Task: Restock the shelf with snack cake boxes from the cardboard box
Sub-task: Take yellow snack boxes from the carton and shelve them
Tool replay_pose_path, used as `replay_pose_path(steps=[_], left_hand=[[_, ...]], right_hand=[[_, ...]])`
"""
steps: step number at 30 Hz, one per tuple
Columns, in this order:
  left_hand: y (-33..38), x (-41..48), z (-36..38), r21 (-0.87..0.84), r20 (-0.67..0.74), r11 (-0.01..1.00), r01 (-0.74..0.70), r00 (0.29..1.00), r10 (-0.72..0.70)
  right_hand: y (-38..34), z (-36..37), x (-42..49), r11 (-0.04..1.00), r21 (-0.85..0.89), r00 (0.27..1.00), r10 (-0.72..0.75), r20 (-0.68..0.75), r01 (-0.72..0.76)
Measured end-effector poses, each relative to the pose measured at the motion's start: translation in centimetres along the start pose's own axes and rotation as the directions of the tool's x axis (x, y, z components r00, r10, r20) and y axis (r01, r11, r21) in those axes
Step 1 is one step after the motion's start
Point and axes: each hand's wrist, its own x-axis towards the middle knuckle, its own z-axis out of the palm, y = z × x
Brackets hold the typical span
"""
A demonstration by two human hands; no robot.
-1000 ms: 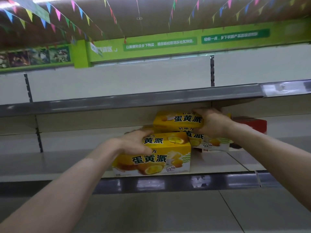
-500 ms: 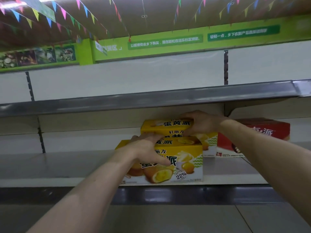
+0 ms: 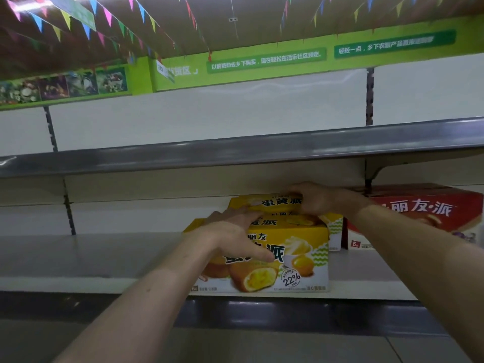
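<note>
Gripping the front yellow snack cake box (image 3: 293, 260) at about 6 o'clock, the left hand (image 3: 233, 237) curls fingers over its top and lays the thumb across its printed face; the box stands at the front edge of the shelf (image 3: 78, 255). Toward 12 o'clock from it, the right hand (image 3: 314, 199) clasps the upper yellow box (image 3: 264, 204), stacked on another yellow box behind. At 3 o'clock a red box (image 3: 419, 213) sits just beside them.
</note>
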Motion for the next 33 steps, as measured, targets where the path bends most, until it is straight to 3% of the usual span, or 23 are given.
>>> replay_pose_path(steps=[5, 11, 13, 15, 16, 18, 21, 26, 29, 33], left_hand=[[0.0, 0.0, 0.0, -0.015, 0.01, 1.0, 0.018, 1.0, -0.017], [0.2, -0.1, -0.2, 0.001, 0.007, 1.0, 0.022, 1.0, -0.022], [0.3, -0.2, -0.2, 0.011, 0.003, 1.0, 0.026, 1.0, -0.026], [0.2, -0.1, -0.1, -0.002, 0.005, 0.999, 0.038, 0.999, -0.038], [0.0, 0.0, -0.1, -0.034, 0.013, 0.998, 0.048, 0.999, -0.048], [-0.3, 0.1, -0.1, -0.14, 0.033, 0.987, 0.075, 0.997, -0.071], [-0.2, -0.1, -0.3, -0.309, 0.027, 0.946, 0.093, 0.996, -0.089], [-2.4, -0.7, -0.6, -0.156, 0.001, 0.985, 0.078, 0.997, -0.079], [-3.6, -1.0, 0.0, -0.275, -0.012, 0.956, 0.106, 0.993, -0.113], [-2.2, -0.3, 1.2, -0.38, -0.122, 0.924, 0.039, 0.988, -0.092]], right_hand=[[0.5, 0.0, 0.8, 0.997, -0.073, 1.0, 0.015, 0.003, -0.015], [0.2, 0.3, -0.2, 0.998, 0.029, 0.998, 0.049, 0.031, -0.05], [-0.5, 0.2, -1.3, 0.996, 0.082, 0.988, -0.008, -0.157, 0.021], [-1.4, 0.0, -3.5, 0.967, 0.232, 0.924, -0.007, -0.381, 0.103], [-1.6, 0.0, -4.8, 0.94, 0.311, 0.906, 0.001, -0.423, 0.144], [-2.0, 0.2, -7.5, 0.91, 0.386, 0.947, -0.02, -0.32, 0.15], [-2.0, 1.8, -10.3, 0.968, 0.237, 0.995, -0.069, -0.067, 0.083], [0.0, 2.4, -11.0, 0.952, 0.286, 0.992, -0.084, -0.09, 0.107], [0.9, 1.3, -11.7, 0.947, 0.315, 0.998, -0.039, -0.058, 0.056], [1.7, 0.5, -12.1, 0.948, 0.32, 0.998, 0.028, -0.065, -0.006]])
